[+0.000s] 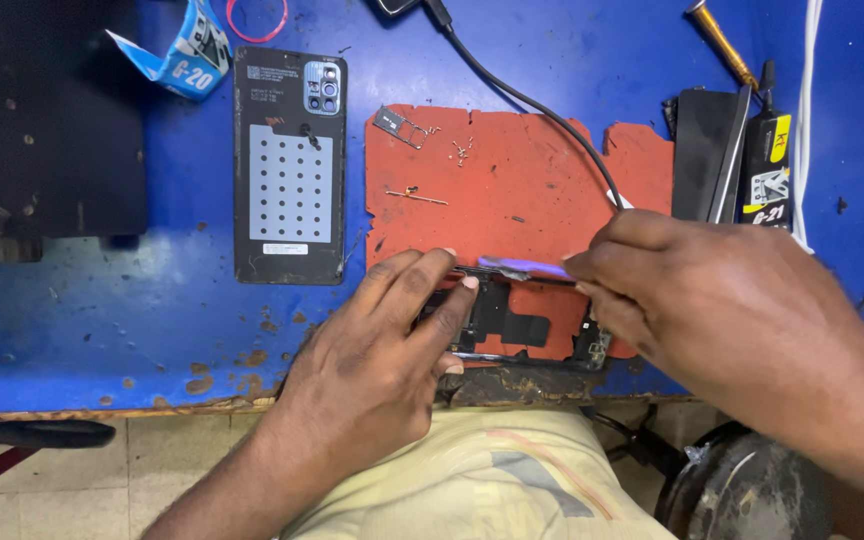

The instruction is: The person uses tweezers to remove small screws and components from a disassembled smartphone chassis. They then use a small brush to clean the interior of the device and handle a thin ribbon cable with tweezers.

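The opened phone lies on the near edge of the red mat, long axis left to right. The left hand presses it flat, fingers spread. The right hand pinches a purple pry tool pointing left along its far edge.

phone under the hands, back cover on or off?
Off. The phone lies with its insides bared under both hands, and the back cover lies apart, inner face up, on the blue table.

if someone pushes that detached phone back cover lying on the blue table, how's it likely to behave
The back cover lies flat on the blue table, so it would probably slide, not roll or tip. It looks thin, so likely light and a bit flexible when lifted.
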